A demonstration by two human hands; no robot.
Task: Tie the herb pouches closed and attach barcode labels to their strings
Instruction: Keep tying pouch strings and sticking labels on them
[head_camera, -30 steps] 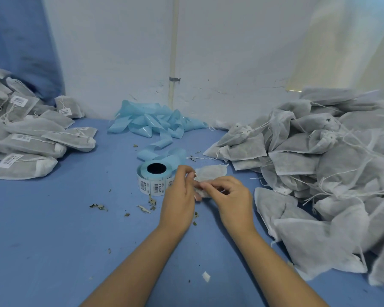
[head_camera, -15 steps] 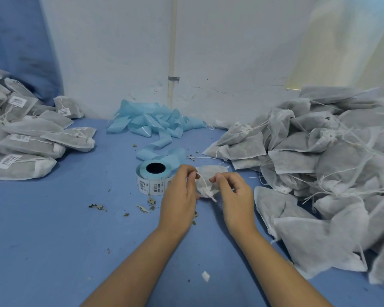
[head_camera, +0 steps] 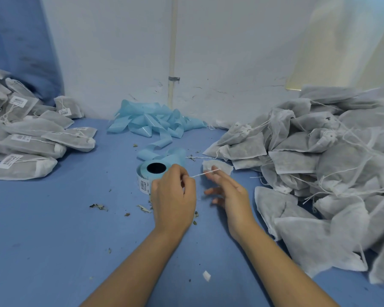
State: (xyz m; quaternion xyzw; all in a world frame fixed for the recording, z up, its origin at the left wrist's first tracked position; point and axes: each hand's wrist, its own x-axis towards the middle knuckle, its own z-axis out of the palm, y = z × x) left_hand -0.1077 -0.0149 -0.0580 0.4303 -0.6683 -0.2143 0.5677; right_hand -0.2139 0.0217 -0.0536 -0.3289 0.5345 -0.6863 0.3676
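Pulling apart now, the left hand [head_camera: 173,196] fingers pinch the string [head_camera: 203,173] tight; the right hand [head_camera: 227,189] fingers have spread, so the pouch [head_camera: 222,168] knot looks done.

Dried leaf crumbs [head_camera: 99,206] dot the blue tabletop [head_camera: 42,240].

The table [head_camera: 53,229] was a flat mid-blue. The pouches in the right heap [head_camera: 319,173] were pale grey-white, mottled darker where the filling showed through, with white strings. The pouches in the left pile [head_camera: 31,142] were the same grey and bore white labels with black barcodes. The label roll [head_camera: 152,173] was light blue with a black core. The far backing tape [head_camera: 155,122] was glossy light blue. The far wall [head_camera: 220,52] was whitish.
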